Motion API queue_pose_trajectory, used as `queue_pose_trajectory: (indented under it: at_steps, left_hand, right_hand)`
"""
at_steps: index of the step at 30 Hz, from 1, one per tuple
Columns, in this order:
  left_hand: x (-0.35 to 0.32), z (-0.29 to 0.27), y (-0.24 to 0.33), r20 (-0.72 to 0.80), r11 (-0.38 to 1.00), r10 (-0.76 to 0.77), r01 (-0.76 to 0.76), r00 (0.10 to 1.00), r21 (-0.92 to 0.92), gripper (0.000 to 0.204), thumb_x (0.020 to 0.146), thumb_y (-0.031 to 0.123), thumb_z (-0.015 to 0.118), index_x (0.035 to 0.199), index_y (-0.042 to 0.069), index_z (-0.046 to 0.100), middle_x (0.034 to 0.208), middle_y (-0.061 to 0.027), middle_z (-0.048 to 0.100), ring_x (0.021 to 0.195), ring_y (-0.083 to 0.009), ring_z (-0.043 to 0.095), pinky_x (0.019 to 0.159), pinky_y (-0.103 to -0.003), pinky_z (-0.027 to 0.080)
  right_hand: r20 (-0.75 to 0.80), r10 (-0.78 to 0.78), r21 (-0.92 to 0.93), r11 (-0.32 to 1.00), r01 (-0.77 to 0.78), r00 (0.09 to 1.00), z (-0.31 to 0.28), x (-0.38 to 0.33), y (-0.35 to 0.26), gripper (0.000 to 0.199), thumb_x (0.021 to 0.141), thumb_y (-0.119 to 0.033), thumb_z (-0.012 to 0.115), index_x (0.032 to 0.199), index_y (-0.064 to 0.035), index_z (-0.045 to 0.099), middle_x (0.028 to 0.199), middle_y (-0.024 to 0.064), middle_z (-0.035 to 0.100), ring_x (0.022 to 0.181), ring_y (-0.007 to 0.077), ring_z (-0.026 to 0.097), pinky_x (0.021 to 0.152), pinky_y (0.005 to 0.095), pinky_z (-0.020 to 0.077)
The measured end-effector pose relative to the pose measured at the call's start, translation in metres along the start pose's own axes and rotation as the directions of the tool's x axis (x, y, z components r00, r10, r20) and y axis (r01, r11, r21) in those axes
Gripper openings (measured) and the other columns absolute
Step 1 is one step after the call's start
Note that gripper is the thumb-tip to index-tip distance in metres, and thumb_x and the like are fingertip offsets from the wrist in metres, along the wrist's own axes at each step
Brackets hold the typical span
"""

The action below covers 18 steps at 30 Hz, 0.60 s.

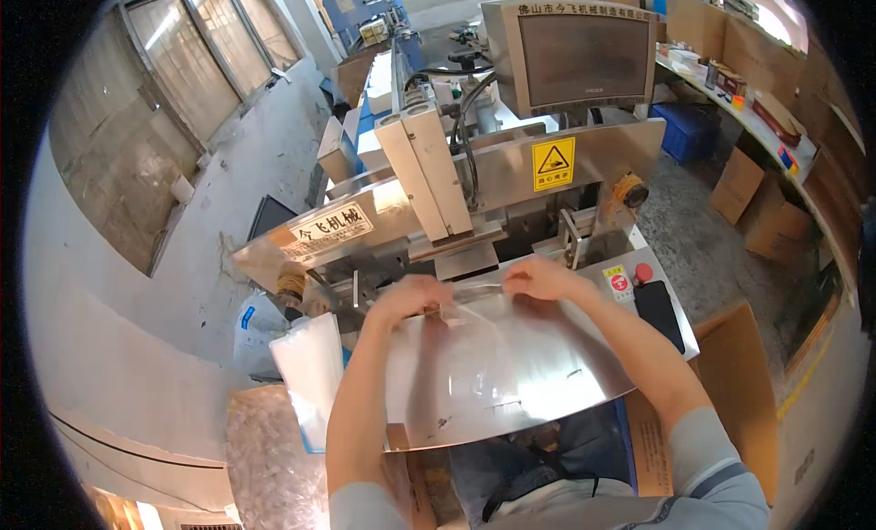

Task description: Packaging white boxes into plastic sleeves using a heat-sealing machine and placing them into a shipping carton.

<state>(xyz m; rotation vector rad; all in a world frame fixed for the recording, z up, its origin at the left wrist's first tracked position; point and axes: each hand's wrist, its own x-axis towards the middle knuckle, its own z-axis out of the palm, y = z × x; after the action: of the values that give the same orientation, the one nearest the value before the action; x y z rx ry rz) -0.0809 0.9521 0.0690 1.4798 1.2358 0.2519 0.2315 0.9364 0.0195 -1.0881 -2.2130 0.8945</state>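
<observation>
In front of the machine's slot, my left hand (420, 297) pinches one edge of a clear plastic bag (479, 352). Its opposite edge is between the closed fingers of my right hand (537, 280). The thin bag hangs toward me over the shiny metal worktable (420, 384), and reflections blur its outline. Just beyond my hands is the sealing-type machine, with an upright metal housing (424, 174) above its slot. Whether anything lies inside the bag, I cannot tell.
A white stack of sheets or bags (308, 366) sits left of the worktable, above a container of clear plastic pieces (269, 439). At right are a red push button (643, 272), a black phone-like slab (659, 316) and a cardboard box (744, 384). A monitor (584, 60) stands behind.
</observation>
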Motion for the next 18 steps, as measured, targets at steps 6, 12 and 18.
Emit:
queue_pose_trajectory:
  at_steps: [6, 12, 18]
  left_hand:
    - [0.043, -0.024, 0.016, -0.136, 0.989, 0.055, -0.035, 0.989, 0.141, 0.040, 0.079, 0.041, 0.084, 0.098, 0.008, 0.073, 0.086, 0.0029, 0.067, 0.067, -0.0100, 0.054, 0.062, -0.026, 0.044]
    - [0.059, -0.017, 0.005, -0.180, 0.975, 0.209, -0.192, 0.961, 0.107, 0.038, 0.074, 0.018, 0.089, 0.105, 0.003, 0.071, 0.095, 0.0004, 0.068, 0.087, -0.0118, 0.061, 0.077, -0.029, 0.052]
    - [0.023, 0.051, -0.007, -0.504, 0.625, 0.712, -0.113, 0.488, 0.773, 0.062, 0.078, 0.022, 0.078, 0.131, 0.000, 0.054, 0.126, -0.0223, 0.062, 0.120, -0.0362, 0.054, 0.104, -0.046, 0.042]
  right_hand:
    - [0.034, 0.152, -0.130, 0.981, -0.147, 0.988, -0.024, 0.059, 0.014, 0.026, 0.091, -0.024, 0.065, 0.094, 0.0003, 0.071, 0.095, 0.0201, 0.071, 0.088, 0.0335, 0.068, 0.079, 0.0408, 0.0526]
    - [-0.233, 0.038, -0.346, 0.931, -0.119, 0.972, -0.007, 0.059, -0.022, 0.026, 0.090, -0.025, 0.063, 0.091, -0.0006, 0.071, 0.088, 0.0240, 0.068, 0.089, 0.0423, 0.066, 0.080, 0.0505, 0.0533]
    - [-0.157, -0.054, -0.541, 0.840, -0.040, 0.986, 0.051, 0.033, -0.041, 0.048, 0.091, -0.026, 0.065, 0.130, -0.0006, 0.055, 0.140, 0.0170, 0.054, 0.134, 0.0359, 0.048, 0.108, 0.0507, 0.0395]
